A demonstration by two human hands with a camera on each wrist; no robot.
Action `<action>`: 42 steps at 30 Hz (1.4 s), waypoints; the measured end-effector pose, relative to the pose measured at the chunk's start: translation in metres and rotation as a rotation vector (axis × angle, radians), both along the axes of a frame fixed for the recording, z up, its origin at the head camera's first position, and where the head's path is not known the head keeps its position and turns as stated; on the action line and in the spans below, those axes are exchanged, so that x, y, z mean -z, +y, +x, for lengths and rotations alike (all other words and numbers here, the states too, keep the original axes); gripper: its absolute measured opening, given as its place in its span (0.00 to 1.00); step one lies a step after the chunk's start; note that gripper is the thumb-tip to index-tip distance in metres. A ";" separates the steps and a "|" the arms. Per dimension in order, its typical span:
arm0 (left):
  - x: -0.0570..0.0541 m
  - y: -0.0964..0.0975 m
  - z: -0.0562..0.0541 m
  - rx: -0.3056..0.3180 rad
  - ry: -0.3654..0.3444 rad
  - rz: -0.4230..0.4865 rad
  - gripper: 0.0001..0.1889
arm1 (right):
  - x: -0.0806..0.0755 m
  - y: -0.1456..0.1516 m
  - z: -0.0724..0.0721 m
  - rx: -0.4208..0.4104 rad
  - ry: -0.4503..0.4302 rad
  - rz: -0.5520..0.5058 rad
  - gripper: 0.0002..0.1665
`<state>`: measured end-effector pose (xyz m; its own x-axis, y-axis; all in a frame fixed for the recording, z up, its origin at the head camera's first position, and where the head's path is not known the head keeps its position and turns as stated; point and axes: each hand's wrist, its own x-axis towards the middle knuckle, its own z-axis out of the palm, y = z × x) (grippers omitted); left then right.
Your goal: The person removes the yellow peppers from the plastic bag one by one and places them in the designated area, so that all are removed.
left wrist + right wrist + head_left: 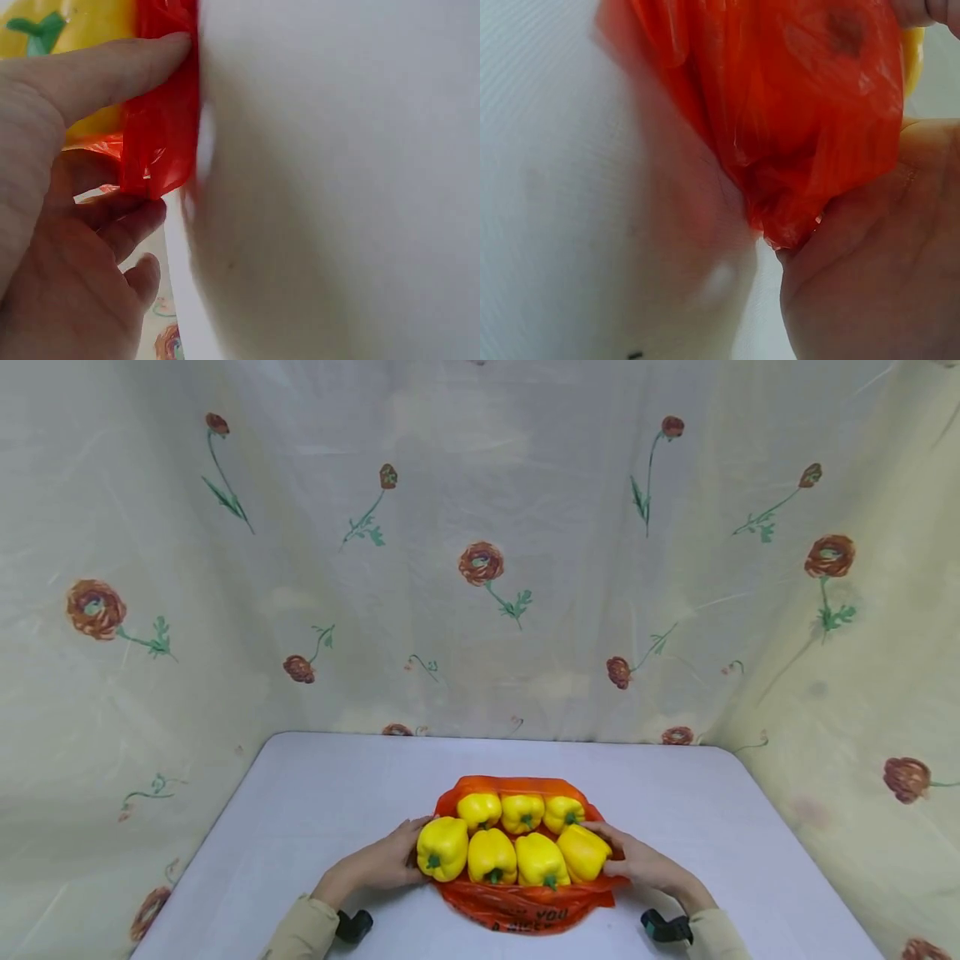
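Observation:
Several yellow bell peppers (pixel 492 857) sit in two rows on a spread orange-red plastic bag (pixel 517 910) with dark printed lettering. At the bag's left side my left hand (pixel 392 858) grips the plastic beside the leftmost pepper (pixel 441 850). The left wrist view has its thumb (pixel 127 73) along the red plastic and the other fingers bent behind the edge. My right hand (pixel 645 862) holds the bag's right side, by the front right pepper (pixel 583 853). In the right wrist view, bunched plastic (pixel 787 217) lies against its palm, and most of its fingers are hidden.
The bag lies on a white table (pixel 337 785) with rounded far corners. Flower-printed curtains (pixel 555 635) enclose the table at the back and both sides. Dark straps with small devices (pixel 354 927) are on both wrists, below light sleeves.

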<state>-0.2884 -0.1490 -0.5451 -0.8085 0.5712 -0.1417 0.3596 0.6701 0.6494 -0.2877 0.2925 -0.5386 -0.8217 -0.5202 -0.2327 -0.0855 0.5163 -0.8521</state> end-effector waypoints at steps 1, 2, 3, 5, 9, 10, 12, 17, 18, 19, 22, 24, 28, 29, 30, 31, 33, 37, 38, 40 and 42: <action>-0.001 -0.001 -0.001 -0.003 0.008 0.003 0.43 | 0.000 0.000 0.000 -0.001 0.002 0.000 0.42; -0.002 -0.002 -0.001 -0.009 0.018 0.002 0.43 | -0.001 -0.001 0.000 0.000 0.003 -0.001 0.42; -0.003 -0.003 -0.001 -0.019 0.030 -0.004 0.44 | -0.001 -0.001 0.000 0.001 0.003 0.000 0.42; -0.006 -0.006 -0.002 -0.033 0.050 -0.014 0.46 | -0.002 -0.002 0.001 0.005 0.003 0.005 0.43; -0.007 -0.008 -0.001 -0.031 0.062 -0.006 0.48 | -0.002 -0.002 0.001 0.016 -0.015 0.008 0.43; -0.006 -0.007 -0.001 -0.017 0.052 0.002 0.47 | -0.002 -0.002 0.002 0.014 -0.017 0.007 0.43; -0.004 -0.006 -0.001 0.013 0.034 0.015 0.47 | -0.002 -0.002 0.003 0.006 -0.018 -0.002 0.42; 0.000 -0.002 -0.002 0.012 -0.003 0.059 0.38 | -0.002 -0.002 0.005 0.001 -0.015 -0.003 0.42; -0.001 -0.002 -0.002 0.001 0.002 0.062 0.38 | -0.003 -0.003 0.005 0.002 -0.017 -0.001 0.42; -0.002 -0.002 -0.002 -0.010 0.009 0.062 0.38 | -0.003 -0.003 0.005 0.003 -0.019 0.000 0.42; -0.005 -0.002 -0.001 -0.036 0.061 0.048 0.41 | -0.003 -0.004 0.005 -0.002 -0.014 -0.001 0.41; -0.008 -0.003 -0.001 -0.051 0.101 0.042 0.44 | -0.003 -0.006 0.004 0.002 -0.006 0.005 0.42; -0.008 -0.007 -0.002 -0.082 0.158 0.026 0.46 | -0.002 -0.014 0.004 0.040 0.034 0.015 0.41; -0.007 -0.009 -0.002 -0.089 0.164 0.017 0.46 | -0.001 -0.017 0.003 0.055 0.044 0.017 0.41; -0.006 -0.010 -0.002 -0.097 0.174 0.009 0.46 | 0.000 -0.020 0.003 0.068 0.054 0.019 0.40; -0.005 -0.012 -0.002 -0.107 0.174 -0.004 0.46 | 0.001 -0.024 0.003 0.083 0.059 0.019 0.40; -0.004 -0.015 -0.002 -0.124 0.175 -0.037 0.46 | 0.002 -0.030 0.004 0.111 0.059 0.020 0.40; -0.003 -0.018 -0.003 -0.144 0.148 -0.067 0.45 | 0.000 -0.037 0.008 0.146 0.043 0.031 0.41; -0.003 -0.018 -0.003 -0.142 0.147 -0.073 0.44 | -0.001 -0.038 0.009 0.148 0.041 0.033 0.41; -0.003 -0.018 -0.003 -0.133 0.148 -0.076 0.44 | -0.003 -0.038 0.010 0.145 0.047 0.043 0.42; -0.003 -0.018 -0.004 -0.121 0.165 -0.075 0.45 | -0.005 -0.036 0.011 0.137 0.051 0.054 0.43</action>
<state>-0.2919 -0.1669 -0.5419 -0.8863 0.4614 -0.0400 0.3709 0.7589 0.5352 -0.2763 0.2561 -0.5336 -0.8956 -0.3905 -0.2129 -0.0541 0.5708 -0.8193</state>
